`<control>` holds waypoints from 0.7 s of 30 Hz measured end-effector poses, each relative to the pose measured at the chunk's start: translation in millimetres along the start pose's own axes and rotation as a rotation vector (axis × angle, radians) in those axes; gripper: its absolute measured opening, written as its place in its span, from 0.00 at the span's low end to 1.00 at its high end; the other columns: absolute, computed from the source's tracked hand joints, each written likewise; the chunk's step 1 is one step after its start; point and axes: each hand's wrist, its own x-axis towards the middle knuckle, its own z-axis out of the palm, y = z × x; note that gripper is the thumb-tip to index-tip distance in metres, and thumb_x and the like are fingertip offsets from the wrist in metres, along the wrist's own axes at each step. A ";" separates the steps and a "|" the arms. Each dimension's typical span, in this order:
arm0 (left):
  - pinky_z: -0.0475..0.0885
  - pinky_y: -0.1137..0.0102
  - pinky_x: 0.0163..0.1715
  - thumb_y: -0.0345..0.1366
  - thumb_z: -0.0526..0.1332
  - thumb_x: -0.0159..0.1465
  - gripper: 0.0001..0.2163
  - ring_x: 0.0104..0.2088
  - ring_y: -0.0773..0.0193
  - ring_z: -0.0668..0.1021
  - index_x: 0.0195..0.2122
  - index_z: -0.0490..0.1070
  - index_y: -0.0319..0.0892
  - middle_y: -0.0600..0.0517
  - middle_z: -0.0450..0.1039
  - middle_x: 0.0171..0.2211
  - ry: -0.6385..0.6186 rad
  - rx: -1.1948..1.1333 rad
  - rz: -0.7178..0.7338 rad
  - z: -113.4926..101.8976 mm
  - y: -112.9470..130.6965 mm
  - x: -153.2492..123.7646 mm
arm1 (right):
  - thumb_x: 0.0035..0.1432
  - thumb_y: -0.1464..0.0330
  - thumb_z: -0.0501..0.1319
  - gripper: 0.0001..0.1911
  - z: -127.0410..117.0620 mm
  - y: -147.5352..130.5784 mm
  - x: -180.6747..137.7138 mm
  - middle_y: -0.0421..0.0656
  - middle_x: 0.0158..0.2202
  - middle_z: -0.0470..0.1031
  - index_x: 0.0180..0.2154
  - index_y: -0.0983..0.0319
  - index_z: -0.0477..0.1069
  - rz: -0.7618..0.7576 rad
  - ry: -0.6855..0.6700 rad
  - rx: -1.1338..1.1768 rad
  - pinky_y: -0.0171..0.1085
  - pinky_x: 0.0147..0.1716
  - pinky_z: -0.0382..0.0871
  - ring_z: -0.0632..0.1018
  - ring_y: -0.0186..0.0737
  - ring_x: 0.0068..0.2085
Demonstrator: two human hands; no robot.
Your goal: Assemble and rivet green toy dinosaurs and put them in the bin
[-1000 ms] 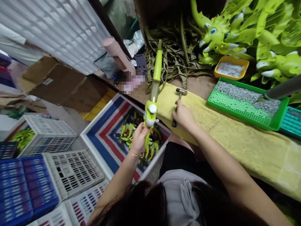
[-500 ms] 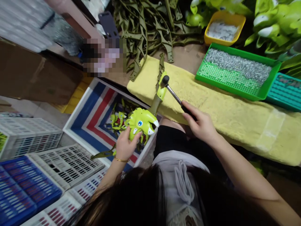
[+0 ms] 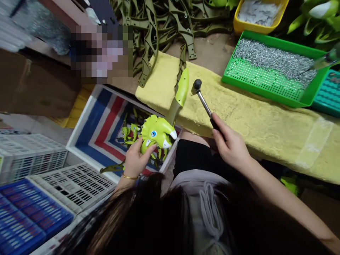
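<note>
I count one hammer (image 3: 204,103), one dinosaur toy (image 3: 157,132) in my left hand (image 3: 135,160), one green tray (image 3: 268,76), one yellow tray (image 3: 259,14), one yellow towel (image 3: 260,120).

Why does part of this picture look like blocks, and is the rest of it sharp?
In the head view, a patch at upper left is pixelated into squares, hiding what lies there; the toy dinosaur head in the left hand and the hammer in the right hand are fairly sharp; the hair at the bottom is blurred; straight edges bend toward the corners.
</note>
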 end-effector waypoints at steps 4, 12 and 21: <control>0.65 0.71 0.34 0.52 0.61 0.59 0.20 0.30 0.62 0.72 0.43 0.73 0.42 0.52 0.73 0.31 -0.014 -0.090 -0.015 15.3 23.2 13.3 | 0.64 0.66 0.52 0.26 -10.6 -14.0 11.6 0.45 0.59 0.71 0.63 0.56 0.60 -0.117 -0.096 -0.039 0.44 0.53 0.76 0.77 0.42 0.55; 0.63 0.70 0.31 0.53 0.61 0.59 0.19 0.28 0.61 0.70 0.41 0.73 0.41 0.52 0.68 0.25 0.034 -0.076 0.007 25.0 33.4 15.6 | 0.63 0.62 0.56 0.20 -7.9 -30.7 24.6 0.46 0.41 0.82 0.54 0.56 0.72 -0.159 -0.159 -0.263 0.42 0.35 0.79 0.82 0.44 0.35; 0.68 0.62 0.39 0.54 0.58 0.62 0.25 0.37 0.51 0.75 0.50 0.70 0.37 0.44 0.75 0.34 0.140 0.077 0.102 42.0 23.9 11.6 | 0.63 0.66 0.56 0.20 1.1 -26.4 13.0 0.45 0.42 0.82 0.56 0.57 0.70 -0.272 -0.070 -0.290 0.37 0.32 0.79 0.82 0.39 0.33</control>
